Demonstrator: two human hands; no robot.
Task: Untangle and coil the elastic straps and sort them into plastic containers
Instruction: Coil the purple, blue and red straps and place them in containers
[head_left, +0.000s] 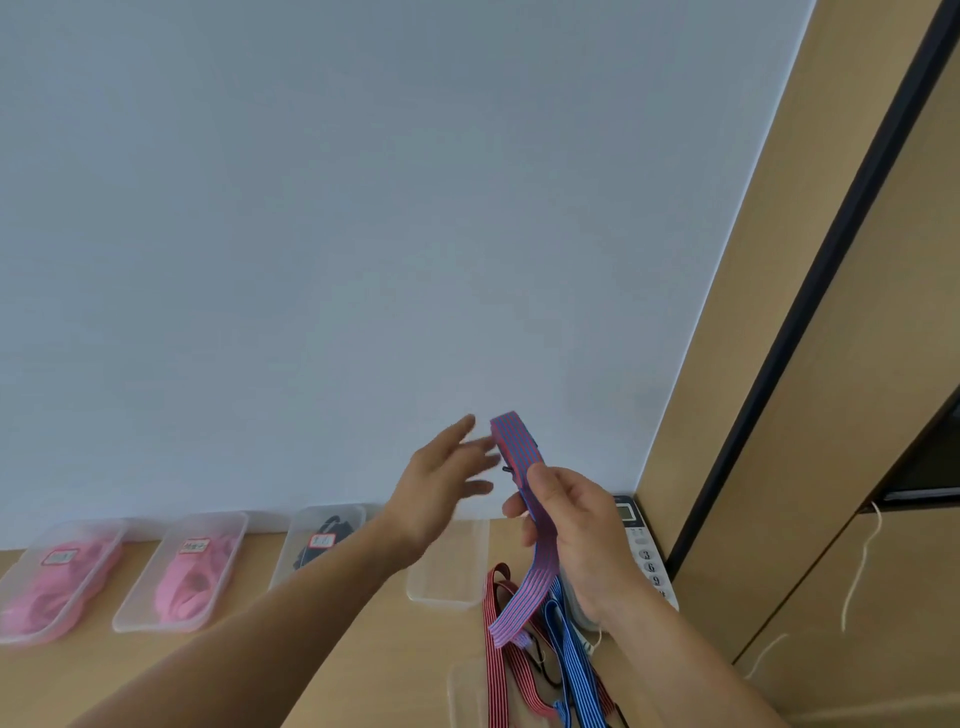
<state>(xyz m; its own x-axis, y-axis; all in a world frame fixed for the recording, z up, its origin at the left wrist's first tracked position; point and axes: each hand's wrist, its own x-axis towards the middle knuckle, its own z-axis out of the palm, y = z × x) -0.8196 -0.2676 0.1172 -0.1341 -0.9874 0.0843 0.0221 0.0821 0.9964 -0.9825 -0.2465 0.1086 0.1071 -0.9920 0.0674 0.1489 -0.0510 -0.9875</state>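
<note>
Head view — right hand (576, 525) pinches the striped strap (518, 444) mid-length, fold above its grip; left hand (441, 488) splayed.

Right hand (576, 525) grips a red-and-blue striped strap (519, 447), raised above the bench (395, 649). Left hand (441, 478) is spread-fingered just beside its top. Clear containers (447, 587) line the bench's far edge.

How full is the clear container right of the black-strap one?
Empty, as far as visible: the container shows only tabletop through its clear bottom.
</note>
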